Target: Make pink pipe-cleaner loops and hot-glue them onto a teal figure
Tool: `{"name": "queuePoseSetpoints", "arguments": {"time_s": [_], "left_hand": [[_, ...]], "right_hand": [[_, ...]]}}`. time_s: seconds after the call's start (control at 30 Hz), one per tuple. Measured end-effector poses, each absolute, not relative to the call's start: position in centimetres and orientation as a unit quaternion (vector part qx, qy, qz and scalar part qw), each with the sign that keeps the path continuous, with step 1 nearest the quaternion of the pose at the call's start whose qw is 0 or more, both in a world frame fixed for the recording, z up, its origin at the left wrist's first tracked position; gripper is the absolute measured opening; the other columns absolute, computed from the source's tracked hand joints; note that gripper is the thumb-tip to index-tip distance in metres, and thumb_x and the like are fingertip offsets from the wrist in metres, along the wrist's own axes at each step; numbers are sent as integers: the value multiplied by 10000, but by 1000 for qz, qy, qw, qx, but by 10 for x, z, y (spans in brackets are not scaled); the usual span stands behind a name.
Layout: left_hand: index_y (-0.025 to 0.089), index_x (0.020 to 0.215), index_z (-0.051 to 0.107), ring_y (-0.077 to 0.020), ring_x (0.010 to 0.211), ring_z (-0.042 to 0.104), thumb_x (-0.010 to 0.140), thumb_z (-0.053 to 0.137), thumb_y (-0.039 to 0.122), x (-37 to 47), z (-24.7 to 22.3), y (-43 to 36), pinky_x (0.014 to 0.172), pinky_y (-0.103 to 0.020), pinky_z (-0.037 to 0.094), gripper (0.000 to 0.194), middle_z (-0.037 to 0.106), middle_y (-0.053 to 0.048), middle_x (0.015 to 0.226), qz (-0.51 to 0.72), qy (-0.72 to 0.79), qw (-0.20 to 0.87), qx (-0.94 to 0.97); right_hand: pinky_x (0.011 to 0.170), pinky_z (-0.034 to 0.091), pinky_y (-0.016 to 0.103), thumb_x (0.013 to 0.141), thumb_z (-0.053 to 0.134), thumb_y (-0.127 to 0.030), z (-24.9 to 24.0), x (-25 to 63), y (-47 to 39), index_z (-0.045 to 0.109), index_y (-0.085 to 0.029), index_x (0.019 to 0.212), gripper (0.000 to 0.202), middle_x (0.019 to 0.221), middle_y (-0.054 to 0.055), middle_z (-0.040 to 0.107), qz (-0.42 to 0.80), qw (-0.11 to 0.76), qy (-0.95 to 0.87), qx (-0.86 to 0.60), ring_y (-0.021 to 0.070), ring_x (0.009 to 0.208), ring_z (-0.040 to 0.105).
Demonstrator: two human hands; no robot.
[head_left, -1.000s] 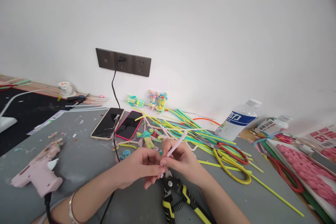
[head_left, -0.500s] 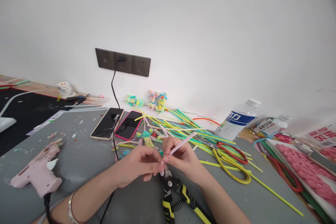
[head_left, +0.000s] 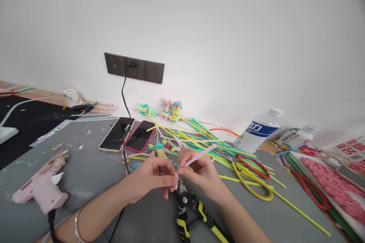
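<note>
Nearest me, at six o'clock, I see black-and-yellow pliers (head_left: 184, 200) on the grey bench (head_left: 148, 218), handles spread toward me, head just beneath the hands. At nine o'clock lies a pink glue gun (head_left: 45, 188). Mid-view, the left hand (head_left: 156, 179) and right hand (head_left: 197, 172) meet at a pale pink strip (head_left: 202, 154): I have the right pinching it between thumb and fingers, free end pointing to two o'clock, while the left seems to pinch its lower end, though fingertips hide much of that part from me. At three o'clock lie scissors (head_left: 266, 194) with red and yellow handles. Beyond the hands, at eleven, sit two phones (head_left: 116, 136); at one, a loose spread of coloured strips (head_left: 196, 136); at two, a bottle (head_left: 258, 131). Farthest, at twelve, small fuzzy figures (head_left: 175, 112) rest by the wall.
</note>
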State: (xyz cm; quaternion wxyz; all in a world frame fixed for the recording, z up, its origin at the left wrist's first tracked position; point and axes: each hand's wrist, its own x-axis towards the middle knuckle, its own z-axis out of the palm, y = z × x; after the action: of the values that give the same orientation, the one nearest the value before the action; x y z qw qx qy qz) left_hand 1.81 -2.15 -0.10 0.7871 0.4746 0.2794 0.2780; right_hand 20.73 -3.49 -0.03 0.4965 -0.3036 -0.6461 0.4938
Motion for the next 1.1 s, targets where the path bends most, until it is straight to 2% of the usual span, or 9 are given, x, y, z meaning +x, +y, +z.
{"name": "queuePoseSetpoints", "arguments": {"time_s": [0.27, 0.5, 0.77, 0.97, 1.1], "left_hand": [[120, 676, 670, -52, 492, 488, 696, 864, 400, 18, -1, -19, 493, -188, 401, 342, 601, 9, 632, 308, 284, 763, 492], [128, 655, 655, -96, 573, 577, 630, 910, 383, 19, 4, -20, 548, -200, 445, 360, 632, 2, 601, 370, 313, 758, 437], [137, 708, 652, -110, 635, 676, 680, 885, 365, 19, 6, -20, 571, -172, 493, 327, 677, 1, 668, 376, 299, 760, 437], [162, 835, 738, -132, 637, 697, 697, 878, 300, 17, 2, -20, 582, -204, 529, 240, 714, -8, 715, 411, 272, 734, 467], [162, 757, 776, -140, 631, 678, 721, 858, 297, 16, 1, -21, 589, -230, 540, 161, 701, -20, 691, 426, 256, 700, 512]], "right_hand": [[651, 396, 283, 883, 726, -335, 2, 208, -34, 648, -208, 788, 177, 739, 7, 574, 488, 503, -650, -293, 156, 702, 510], [629, 423, 301, 855, 755, -300, 6, 207, -33, 604, -205, 674, 254, 685, 8, 604, 446, 515, -676, -282, 159, 657, 539], [635, 440, 303, 842, 771, -251, 2, 206, -32, 627, -215, 662, 234, 694, 15, 636, 424, 515, -688, -283, 163, 674, 568], [648, 454, 312, 860, 756, -303, 5, 205, -32, 658, -213, 674, 229, 674, 28, 665, 427, 517, -689, -275, 171, 672, 580], [678, 458, 316, 861, 757, -282, 5, 206, -33, 694, -217, 704, 181, 706, 31, 679, 443, 505, -691, -267, 170, 690, 594]]}}
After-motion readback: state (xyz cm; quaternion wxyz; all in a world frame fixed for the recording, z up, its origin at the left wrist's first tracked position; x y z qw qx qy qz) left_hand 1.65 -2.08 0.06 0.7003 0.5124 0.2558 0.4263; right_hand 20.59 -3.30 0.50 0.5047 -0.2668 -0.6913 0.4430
